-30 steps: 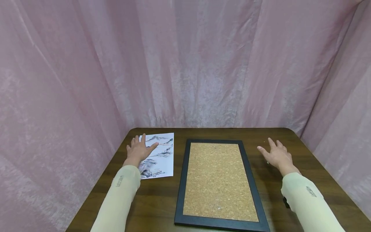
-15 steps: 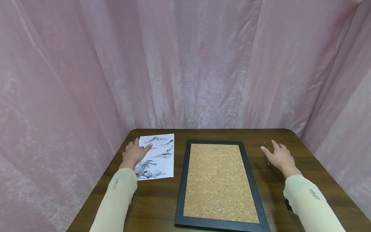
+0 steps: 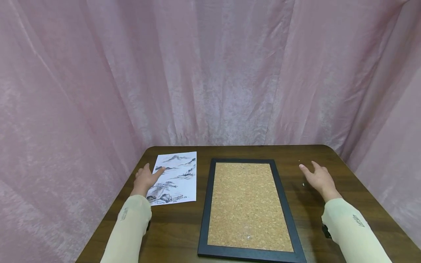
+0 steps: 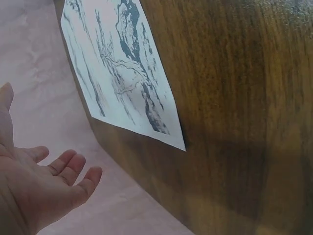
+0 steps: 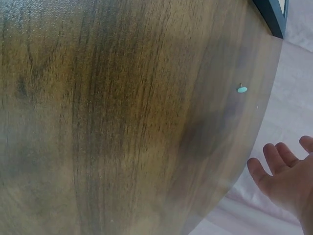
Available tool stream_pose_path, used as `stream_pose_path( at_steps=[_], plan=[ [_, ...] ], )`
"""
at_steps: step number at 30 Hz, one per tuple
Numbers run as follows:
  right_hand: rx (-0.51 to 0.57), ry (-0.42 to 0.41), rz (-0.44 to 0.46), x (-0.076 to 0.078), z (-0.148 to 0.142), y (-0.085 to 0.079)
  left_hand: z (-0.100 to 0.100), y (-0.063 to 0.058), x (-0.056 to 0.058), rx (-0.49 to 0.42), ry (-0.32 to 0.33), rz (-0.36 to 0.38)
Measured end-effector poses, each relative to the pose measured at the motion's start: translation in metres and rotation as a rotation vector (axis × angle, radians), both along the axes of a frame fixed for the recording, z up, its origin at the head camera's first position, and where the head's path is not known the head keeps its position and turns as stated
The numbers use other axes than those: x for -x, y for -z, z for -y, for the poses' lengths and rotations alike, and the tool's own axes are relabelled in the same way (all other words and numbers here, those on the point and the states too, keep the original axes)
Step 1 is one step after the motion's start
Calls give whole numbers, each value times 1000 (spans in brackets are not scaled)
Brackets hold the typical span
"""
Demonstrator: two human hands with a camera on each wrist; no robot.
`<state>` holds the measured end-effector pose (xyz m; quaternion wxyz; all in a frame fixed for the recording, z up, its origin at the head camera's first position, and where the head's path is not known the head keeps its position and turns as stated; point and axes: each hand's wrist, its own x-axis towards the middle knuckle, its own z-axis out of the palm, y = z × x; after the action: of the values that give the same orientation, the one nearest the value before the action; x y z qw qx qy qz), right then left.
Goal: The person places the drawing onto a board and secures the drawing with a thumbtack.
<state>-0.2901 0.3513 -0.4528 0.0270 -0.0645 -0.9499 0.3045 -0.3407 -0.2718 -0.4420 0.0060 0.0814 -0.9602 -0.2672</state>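
My left hand (image 3: 144, 180), fingers relaxed and thumb spread, hovers over the left edge of a white sheet with an ink landscape (image 3: 177, 175). In the left wrist view that hand (image 4: 49, 186) appears apart from the printed sheet (image 4: 117, 68) and holds nothing. Across the table, my right hand (image 3: 320, 180) hangs in the air with its thumb out, also holding nothing. Just left of it lies a small pale thumbtack (image 3: 303, 185). The right wrist view shows this thumbtack (image 5: 242, 89) on the wood with its pin upward, apart from the hand (image 5: 288, 176).
Between the hands lies a cork board (image 3: 250, 204) in a black frame (image 3: 204, 219), with a small pale spot (image 3: 249, 237) near its lower edge. The brown wooden table (image 3: 174, 230) has rounded far corners. Pink curtains (image 3: 230, 73) hang close behind it and at both sides.
My left hand has drawn back and leftward, uncovering more of the printed sheet. The right hand has shifted slightly right. The sheet, board and thumbtack stay in place.
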Motion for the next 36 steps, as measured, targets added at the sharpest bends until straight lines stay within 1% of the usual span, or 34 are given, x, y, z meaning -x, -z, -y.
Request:
stream_pose_path(
  at_steps=[4, 7, 14, 19, 24, 26, 28, 32, 36],
  plan=[
    [17, 11, -7, 0, -2, 1, 4, 4, -4, -44, -23, 21],
    [33, 27, -15, 0, -2, 2, 5, 6, -6, -85, -39, 23],
    [132, 75, -6, -3, -3, 3, 11, 19, -11, -170, -63, 42],
    [181, 109, 6, -3, -4, 6, 16, 27, -14, -219, -79, 38],
    [218, 135, 9, -1, -3, 10, 18, 33, -17, -272, -140, 53],
    [261, 144, 7, -1, -2, 11, 19, 34, -18, -291, -171, 64],
    [323, 156, 3, -2, -2, 13, 19, 35, -18, -305, -187, 72],
    [460, 184, 9, -2, -2, 16, 20, 39, -19, -315, -202, 80],
    [567, 213, 15, -3, -3, 20, 21, 43, -21, -322, -213, 82]
  ],
)
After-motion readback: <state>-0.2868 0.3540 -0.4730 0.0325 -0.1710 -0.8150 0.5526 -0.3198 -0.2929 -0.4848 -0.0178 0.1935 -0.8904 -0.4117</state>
